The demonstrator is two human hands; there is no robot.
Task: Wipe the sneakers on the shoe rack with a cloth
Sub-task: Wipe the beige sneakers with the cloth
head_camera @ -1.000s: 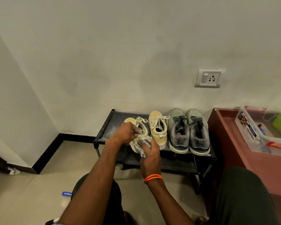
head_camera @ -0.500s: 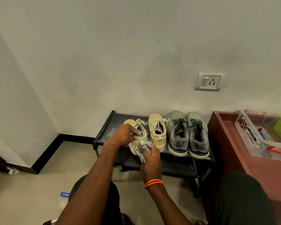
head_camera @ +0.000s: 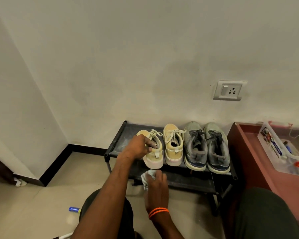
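A black shoe rack [head_camera: 117, 135] stands against the wall with two pairs of sneakers on its top shelf. My left hand [head_camera: 138, 147] grips the collar of the left cream sneaker [head_camera: 154, 157], which stands upright with its heel toward me. Its mate [head_camera: 173, 145] stands beside it. Two grey sneakers [head_camera: 195, 147] [head_camera: 217, 149] stand to the right. My right hand [head_camera: 156, 188] holds a crumpled light cloth [head_camera: 148, 177] just below the held sneaker's heel, apart from it, in front of the lower shelf.
A reddish-brown cabinet [head_camera: 248, 152] stands right of the rack and carries a clear plastic box [head_camera: 273, 149]. A wall socket [head_camera: 230, 90] is above the shoes. A small blue object [head_camera: 73, 209] lies on the tiled floor by my left knee. My knees fill the lower edge.
My right hand with the cloth has come down off the cream sneaker's heel to below the shelf edge. The left hand has set that sneaker upright on the rack.
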